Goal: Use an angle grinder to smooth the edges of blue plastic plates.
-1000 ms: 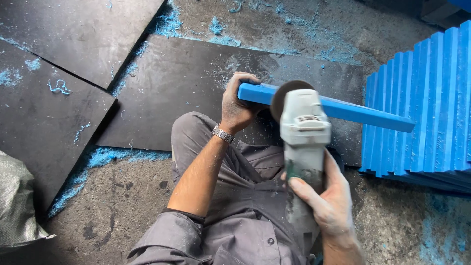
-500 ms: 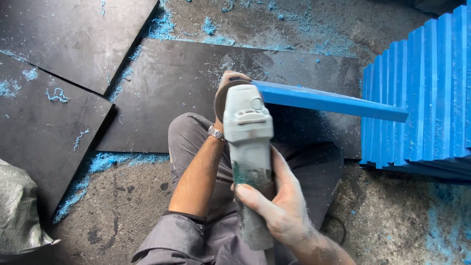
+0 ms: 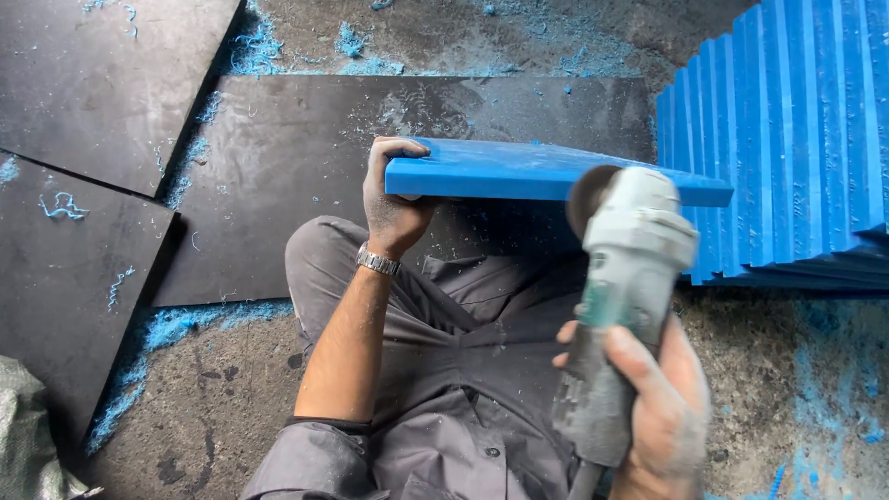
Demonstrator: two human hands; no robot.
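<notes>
While the blue plastic board (image 3: pixel 546 174) is held level above the lap, near the centre of the view, its left end is clasped by the left hand (image 3: pixel 394 199), with the fingers curled over the top edge and the palm beneath it. An angle grinder (image 3: pixel 622 278) is gripped by the right hand (image 3: pixel 659 407) at about five o'clock, the fingers being wrapped firmly around the grey body; its disc is set against the near edge of the board towards the right end.

From its straight, unsagging line, the board is judged to be stiff and fairly light, since one end alone is enough to carry it. Its smooth faces are likely to be slippery under dusty fingers, so a hold at the end, with the thumb below and the fingers hooked over the far edge, is judged the safest, well away from the disc. The grinder is judged heavier and prone to kick, and is best held around the body, as shown.

At three o'clock, a stack of blue boards (image 3: pixel 796 139) is stood on edge. Dark sheets (image 3: pixel 306 176) are laid on the concrete floor (image 3: pixel 778 389) from nine to twelve o'clock, and blue shavings (image 3: pixel 176 324) are scattered along their edges. A grey sack (image 3: pixel 28 435) is seen at eight o'clock.
</notes>
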